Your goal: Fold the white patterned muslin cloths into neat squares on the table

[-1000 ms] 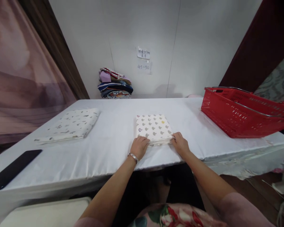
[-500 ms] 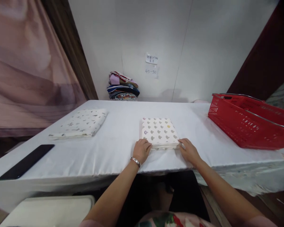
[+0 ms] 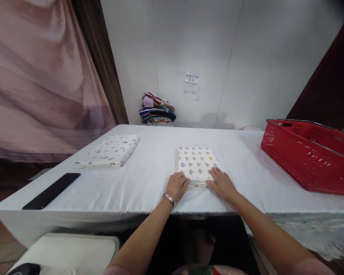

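A folded white cloth [image 3: 197,160] printed with grey mushroom-like shapes lies in several layers on the white-covered table [image 3: 154,152]. My left hand [image 3: 177,187], with a silver bracelet at the wrist, is closed at the cloth's near left corner, thumb and fingertips against the edge. At the near right corner is my right hand [image 3: 223,185]. Its fingers lie stretched over the top layer, and its thumb touches the front folded edge. Farther left on the table is a second folded white cloth [image 3: 110,149] with small scattered dark prints.
A red perforated basket [image 3: 309,160] with metal handles stands on the right. To the left lies a flat black object [image 3: 51,191]. Folded fabrics [image 3: 158,110] are stacked behind the table's far edge, against the wall. A white stool-like top [image 3: 74,252] shows below the near edge.
My right hand has shifted from pinching the near right corner to lying over the top with its fingers. My left hand stays at its corner. The whole view has moved slightly.
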`<state>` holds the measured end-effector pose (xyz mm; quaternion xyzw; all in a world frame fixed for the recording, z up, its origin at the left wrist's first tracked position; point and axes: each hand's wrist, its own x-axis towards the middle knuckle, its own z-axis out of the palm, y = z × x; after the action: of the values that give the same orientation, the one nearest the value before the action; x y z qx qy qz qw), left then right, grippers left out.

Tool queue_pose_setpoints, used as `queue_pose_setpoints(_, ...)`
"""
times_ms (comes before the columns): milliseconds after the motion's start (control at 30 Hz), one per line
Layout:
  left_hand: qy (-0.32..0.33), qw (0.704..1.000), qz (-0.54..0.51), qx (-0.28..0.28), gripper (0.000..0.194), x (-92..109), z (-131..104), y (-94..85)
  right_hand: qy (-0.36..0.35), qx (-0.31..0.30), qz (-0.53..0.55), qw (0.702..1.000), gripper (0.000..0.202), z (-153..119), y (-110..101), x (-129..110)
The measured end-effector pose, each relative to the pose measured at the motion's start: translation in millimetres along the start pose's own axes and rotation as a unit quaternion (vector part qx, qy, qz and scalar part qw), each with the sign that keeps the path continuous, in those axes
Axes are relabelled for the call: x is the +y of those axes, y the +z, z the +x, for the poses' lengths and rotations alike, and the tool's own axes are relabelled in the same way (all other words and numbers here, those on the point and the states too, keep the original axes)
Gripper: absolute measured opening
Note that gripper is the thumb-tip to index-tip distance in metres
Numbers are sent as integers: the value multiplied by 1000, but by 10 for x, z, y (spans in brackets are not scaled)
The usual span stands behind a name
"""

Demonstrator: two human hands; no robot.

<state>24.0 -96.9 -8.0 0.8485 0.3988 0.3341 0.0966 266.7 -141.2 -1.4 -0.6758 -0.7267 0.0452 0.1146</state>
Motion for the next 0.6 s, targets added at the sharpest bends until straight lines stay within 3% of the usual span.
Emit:
queue_pose_setpoints(167, -43, 994, -89, 48, 23, -36, 28, 7, 30, -5, 97, 995, 54, 71, -40, 47)
queue_pose_setpoints(300, -211, 962, -136, 109, 23, -133, 133, 21, 146, 71, 201, 966, 50, 291, -84, 209)
queue_pose_setpoints(433, -375, 914, -153, 20, 50, -214, 331, -8, 246, 25, 220, 944, 62, 545, -114, 372)
queue_pose_setpoints(500, -415, 894, -166, -25, 59, -232, 436, -33, 264, 4, 223, 938, 70, 646, -124, 402)
queue_pose_setpoints(600, -449, 872, -190, -44, 64, -250, 565, -50, 290, -5, 285, 914, 77, 750, -152, 410)
